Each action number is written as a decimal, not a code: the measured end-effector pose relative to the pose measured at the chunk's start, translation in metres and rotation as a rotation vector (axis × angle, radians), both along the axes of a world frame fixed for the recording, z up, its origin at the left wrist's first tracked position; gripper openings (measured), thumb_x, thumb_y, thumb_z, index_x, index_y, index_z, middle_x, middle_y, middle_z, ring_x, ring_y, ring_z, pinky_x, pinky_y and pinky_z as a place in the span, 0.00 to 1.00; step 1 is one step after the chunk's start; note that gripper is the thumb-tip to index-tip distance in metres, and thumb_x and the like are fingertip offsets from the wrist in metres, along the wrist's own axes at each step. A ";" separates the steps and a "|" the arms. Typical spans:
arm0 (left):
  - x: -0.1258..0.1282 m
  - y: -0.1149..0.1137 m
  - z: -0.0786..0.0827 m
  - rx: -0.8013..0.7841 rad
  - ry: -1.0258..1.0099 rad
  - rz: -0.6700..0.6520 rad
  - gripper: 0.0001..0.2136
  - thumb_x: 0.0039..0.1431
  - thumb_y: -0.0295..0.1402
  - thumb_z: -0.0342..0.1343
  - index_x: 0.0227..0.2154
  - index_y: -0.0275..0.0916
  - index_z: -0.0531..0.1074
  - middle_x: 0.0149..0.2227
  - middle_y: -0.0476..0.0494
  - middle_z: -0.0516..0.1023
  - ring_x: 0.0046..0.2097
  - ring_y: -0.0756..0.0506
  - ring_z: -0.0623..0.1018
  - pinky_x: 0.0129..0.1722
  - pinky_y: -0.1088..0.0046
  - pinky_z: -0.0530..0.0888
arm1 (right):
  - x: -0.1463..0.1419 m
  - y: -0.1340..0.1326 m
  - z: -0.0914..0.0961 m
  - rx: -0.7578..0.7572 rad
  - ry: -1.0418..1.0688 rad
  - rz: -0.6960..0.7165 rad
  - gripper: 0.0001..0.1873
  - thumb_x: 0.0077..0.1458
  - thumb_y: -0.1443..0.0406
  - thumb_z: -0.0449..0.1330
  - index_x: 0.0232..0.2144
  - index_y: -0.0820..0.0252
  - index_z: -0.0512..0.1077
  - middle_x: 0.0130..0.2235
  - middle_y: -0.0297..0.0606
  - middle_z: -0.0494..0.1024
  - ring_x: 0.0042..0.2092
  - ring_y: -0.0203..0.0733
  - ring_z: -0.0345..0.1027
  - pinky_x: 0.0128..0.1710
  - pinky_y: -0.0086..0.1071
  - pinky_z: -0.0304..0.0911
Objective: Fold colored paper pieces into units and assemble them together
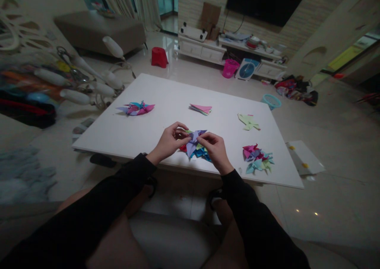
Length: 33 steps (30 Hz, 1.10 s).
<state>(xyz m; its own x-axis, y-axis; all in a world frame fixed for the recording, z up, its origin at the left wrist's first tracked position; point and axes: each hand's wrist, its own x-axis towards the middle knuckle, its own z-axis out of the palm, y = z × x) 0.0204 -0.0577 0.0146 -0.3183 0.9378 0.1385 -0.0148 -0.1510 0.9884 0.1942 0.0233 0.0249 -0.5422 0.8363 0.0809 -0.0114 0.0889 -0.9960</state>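
Observation:
Both my hands pinch a purple folded paper piece (194,139) over the near edge of the white table (154,102). My left hand (170,140) grips its left side with curled fingers. My right hand (216,150) grips its right side. Beneath the purple piece lies a small heap of blue, green and red folded papers (199,153).
On the table lie a pink-blue paper pile (135,108) far left, a folded pink stack (201,109), a pale green folded paper (248,122), and a mixed pile (257,158) near right. A red stool (159,57), pink basket (230,68) and TV cabinet (208,51) stand beyond.

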 end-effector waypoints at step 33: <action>-0.001 -0.001 0.004 0.001 0.044 0.022 0.19 0.47 0.37 0.72 0.39 0.39 0.70 0.31 0.46 0.82 0.36 0.45 0.83 0.36 0.71 0.78 | 0.006 0.003 -0.003 0.148 -0.157 0.017 0.09 0.48 0.58 0.69 0.28 0.58 0.79 0.27 0.33 0.77 0.30 0.36 0.64 0.30 0.31 0.57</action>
<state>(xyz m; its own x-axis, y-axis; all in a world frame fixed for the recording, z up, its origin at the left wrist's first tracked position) 0.0193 -0.0583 0.0183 -0.3327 0.9304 0.1537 0.0325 -0.1516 0.9879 0.2003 0.0266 0.0223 -0.5716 0.8123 0.1158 0.1405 0.2359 -0.9616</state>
